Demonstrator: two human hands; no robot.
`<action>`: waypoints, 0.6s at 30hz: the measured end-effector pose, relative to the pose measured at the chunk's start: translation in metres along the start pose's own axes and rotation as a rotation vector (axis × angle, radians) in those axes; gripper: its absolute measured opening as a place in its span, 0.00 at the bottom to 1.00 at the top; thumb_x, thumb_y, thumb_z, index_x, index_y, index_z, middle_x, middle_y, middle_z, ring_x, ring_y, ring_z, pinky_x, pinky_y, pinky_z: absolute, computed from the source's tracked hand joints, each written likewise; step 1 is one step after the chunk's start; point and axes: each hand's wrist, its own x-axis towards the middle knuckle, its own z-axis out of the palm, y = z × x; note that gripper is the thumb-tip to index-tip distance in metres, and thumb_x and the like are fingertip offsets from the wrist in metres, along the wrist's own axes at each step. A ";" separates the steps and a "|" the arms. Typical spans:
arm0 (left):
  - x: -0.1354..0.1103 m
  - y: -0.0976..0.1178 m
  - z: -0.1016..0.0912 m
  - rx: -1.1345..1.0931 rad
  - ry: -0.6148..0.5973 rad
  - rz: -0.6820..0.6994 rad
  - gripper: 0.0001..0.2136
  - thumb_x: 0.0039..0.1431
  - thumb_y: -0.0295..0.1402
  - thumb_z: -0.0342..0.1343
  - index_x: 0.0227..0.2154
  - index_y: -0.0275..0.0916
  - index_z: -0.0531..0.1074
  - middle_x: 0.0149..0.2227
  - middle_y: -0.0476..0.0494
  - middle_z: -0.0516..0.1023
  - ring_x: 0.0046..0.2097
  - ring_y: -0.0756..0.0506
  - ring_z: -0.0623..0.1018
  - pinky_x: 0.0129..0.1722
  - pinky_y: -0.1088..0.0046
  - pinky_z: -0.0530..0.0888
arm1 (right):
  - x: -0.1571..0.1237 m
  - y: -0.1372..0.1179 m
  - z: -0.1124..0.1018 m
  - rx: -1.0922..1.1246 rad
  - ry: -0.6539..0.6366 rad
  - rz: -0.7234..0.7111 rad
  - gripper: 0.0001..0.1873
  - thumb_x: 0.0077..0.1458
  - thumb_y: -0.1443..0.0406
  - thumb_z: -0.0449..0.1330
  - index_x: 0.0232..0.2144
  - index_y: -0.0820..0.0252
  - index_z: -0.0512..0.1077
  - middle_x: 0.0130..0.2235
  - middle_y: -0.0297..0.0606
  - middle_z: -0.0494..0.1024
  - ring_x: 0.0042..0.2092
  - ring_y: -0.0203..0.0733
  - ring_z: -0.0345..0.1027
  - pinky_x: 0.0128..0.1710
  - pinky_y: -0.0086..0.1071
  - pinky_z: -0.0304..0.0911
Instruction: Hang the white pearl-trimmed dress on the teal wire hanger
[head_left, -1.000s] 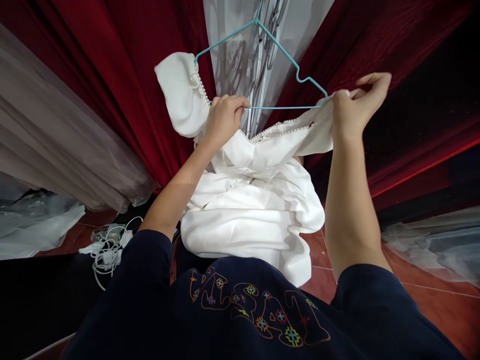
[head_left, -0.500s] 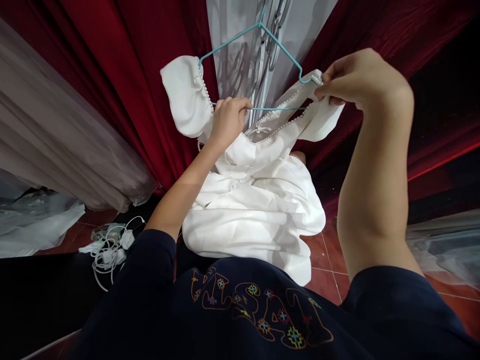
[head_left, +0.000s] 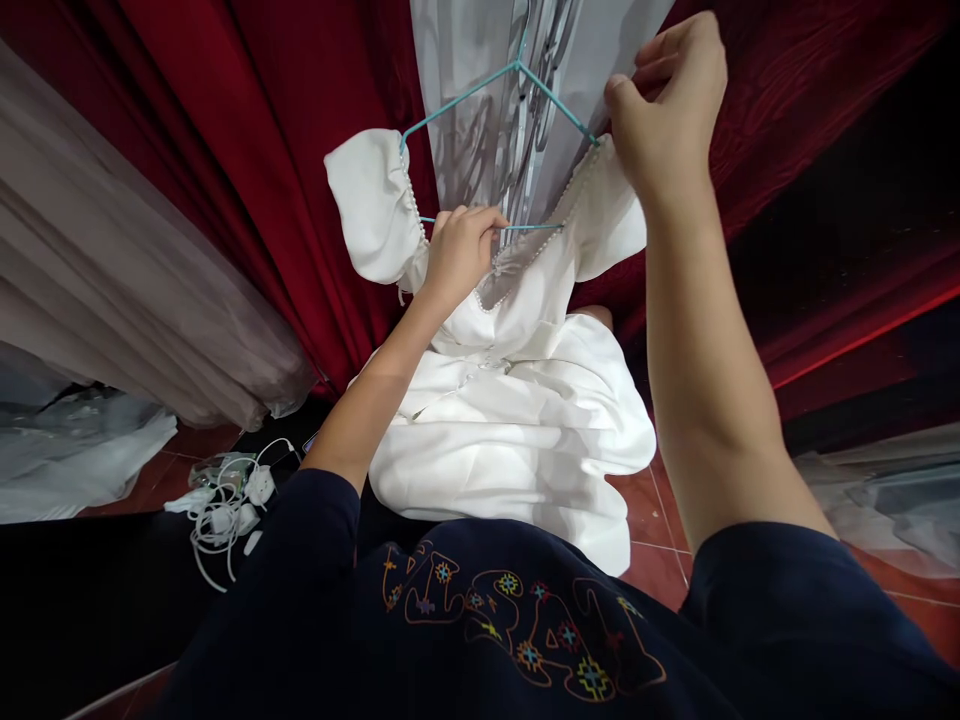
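A white dress point(head_left: 510, 450) with beaded neckline edges hangs from a thin turquoise hanger point(head_left: 465, 100), its skirt bunched in folds over my lap. My left hand point(head_left: 461, 250) is closed round the hanger's lower bar at the neckline. Both puffed sleeves sit on the hanger's ends, the left sleeve point(head_left: 367, 205) fully in sight. My right hand point(head_left: 671, 120) is raised just beyond the right sleeve point(head_left: 611, 215) and partly covers it. Its thumb and curled fingers are apart, with nothing visible between them.
Red curtains point(head_left: 330, 150) and a pale drape point(head_left: 135, 230) hang around me. A white tangled cable point(head_left: 225, 520) with plugs lies at the left on a black surface. Sheer white fabric point(head_left: 82, 450) rests on the red tiled floor point(head_left: 656, 550).
My right hand has let go of the right shoulder edge and moved up and left. That shoulder now sits over the hanger's right end. My left hand keeps its hold.
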 end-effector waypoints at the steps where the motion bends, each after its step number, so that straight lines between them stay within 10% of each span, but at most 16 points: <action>1: 0.000 0.001 0.000 -0.013 -0.008 -0.007 0.16 0.65 0.24 0.49 0.43 0.48 0.78 0.45 0.45 0.83 0.53 0.34 0.74 0.64 0.48 0.63 | -0.012 -0.016 0.001 0.012 0.114 -0.025 0.14 0.53 0.77 0.57 0.37 0.55 0.61 0.46 0.46 0.75 0.46 0.42 0.70 0.47 0.37 0.64; 6: 0.001 0.010 0.002 0.070 -0.027 -0.048 0.15 0.68 0.19 0.48 0.42 0.45 0.76 0.45 0.45 0.81 0.53 0.38 0.72 0.63 0.53 0.62 | -0.081 -0.059 0.022 0.106 -0.165 -0.289 0.13 0.60 0.74 0.55 0.43 0.53 0.69 0.46 0.40 0.78 0.47 0.44 0.72 0.50 0.40 0.69; 13: -0.008 0.004 0.014 0.011 -0.041 0.027 0.17 0.67 0.22 0.48 0.48 0.46 0.78 0.52 0.46 0.82 0.58 0.35 0.75 0.66 0.51 0.62 | -0.138 0.011 0.059 -0.095 -0.334 -0.168 0.17 0.67 0.54 0.54 0.55 0.49 0.69 0.50 0.45 0.79 0.55 0.59 0.71 0.62 0.60 0.62; 18: -0.012 -0.002 0.007 -0.053 -0.008 0.065 0.18 0.68 0.28 0.50 0.57 0.48 0.73 0.61 0.48 0.77 0.66 0.39 0.71 0.72 0.57 0.62 | -0.135 0.000 0.048 -0.092 -0.299 -0.147 0.25 0.68 0.49 0.50 0.63 0.44 0.66 0.55 0.44 0.78 0.57 0.60 0.68 0.62 0.61 0.62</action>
